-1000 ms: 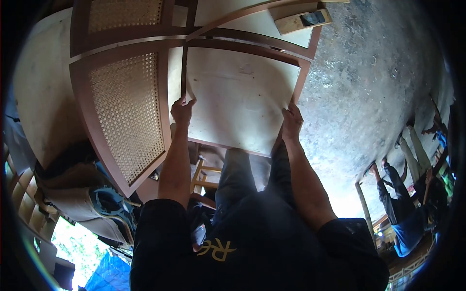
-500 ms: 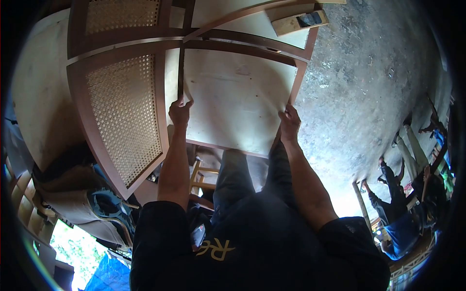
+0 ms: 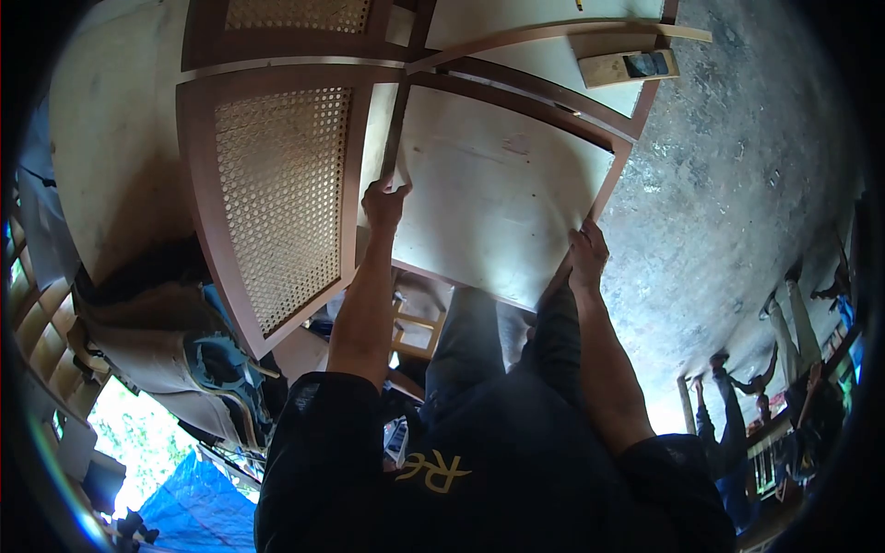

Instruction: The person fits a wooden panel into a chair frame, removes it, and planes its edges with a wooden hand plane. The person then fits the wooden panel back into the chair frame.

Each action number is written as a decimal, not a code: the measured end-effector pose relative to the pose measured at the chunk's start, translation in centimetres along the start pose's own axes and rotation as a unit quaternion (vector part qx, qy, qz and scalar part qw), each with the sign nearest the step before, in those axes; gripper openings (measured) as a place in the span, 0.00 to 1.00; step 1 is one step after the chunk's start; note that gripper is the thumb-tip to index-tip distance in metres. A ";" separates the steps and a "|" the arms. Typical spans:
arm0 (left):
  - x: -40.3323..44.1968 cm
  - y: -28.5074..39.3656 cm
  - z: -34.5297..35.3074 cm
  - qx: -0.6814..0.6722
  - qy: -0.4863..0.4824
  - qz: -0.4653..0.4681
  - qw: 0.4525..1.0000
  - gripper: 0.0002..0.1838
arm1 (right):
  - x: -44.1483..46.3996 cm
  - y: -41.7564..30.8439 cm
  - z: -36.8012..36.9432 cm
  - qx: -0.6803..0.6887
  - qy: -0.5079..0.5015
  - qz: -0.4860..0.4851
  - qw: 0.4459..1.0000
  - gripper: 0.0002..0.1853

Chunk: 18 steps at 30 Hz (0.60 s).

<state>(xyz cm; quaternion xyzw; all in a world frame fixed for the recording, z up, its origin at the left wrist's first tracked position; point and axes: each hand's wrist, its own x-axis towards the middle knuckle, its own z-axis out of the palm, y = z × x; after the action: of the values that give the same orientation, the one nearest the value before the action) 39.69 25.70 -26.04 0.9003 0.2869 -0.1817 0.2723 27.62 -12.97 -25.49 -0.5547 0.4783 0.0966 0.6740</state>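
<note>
A pale flat panel with dark brown wooden edging lies in front of my legs. My left hand is closed around its left edge, fingertips partly hidden. On the opposite side, my right hand grips the right edge, its thumb toward the pale face. Just left of my left hand is a brown frame with woven cane. Beyond the panel, a hand plane with a wooden body rests on another pale panel, beside a long thin curved wooden strip.
A small wooden stool stands near my legs. Padded seat parts are stacked at the left, above a blue tarp. Rough grey concrete floor spreads to the right, where other people are at the far edge.
The whole scene has shifted rightward in view as my head turned. Both hands keep their grip on the panel's edges, which looks slightly more tilted in view.
</note>
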 end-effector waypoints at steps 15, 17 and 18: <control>0.6 -1.9 0.4 0.003 0.003 0.013 1.000 0.32 | 0.5 0.5 -0.1 0.035 -0.005 -0.016 0.999 0.20; 1.0 -2.5 0.8 -0.004 0.002 0.019 1.000 0.32 | 0.6 0.9 -0.2 0.034 0.006 -0.031 0.999 0.20; 1.1 -2.7 0.8 -0.001 -0.001 0.026 1.000 0.33 | 0.5 0.6 0.0 0.011 0.020 -0.018 1.000 0.20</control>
<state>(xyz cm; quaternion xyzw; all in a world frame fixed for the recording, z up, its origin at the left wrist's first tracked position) 38.76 27.51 -28.24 0.9070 0.2637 -0.1752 0.2776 27.45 -12.98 -26.26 -0.5578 0.4823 0.0679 0.6720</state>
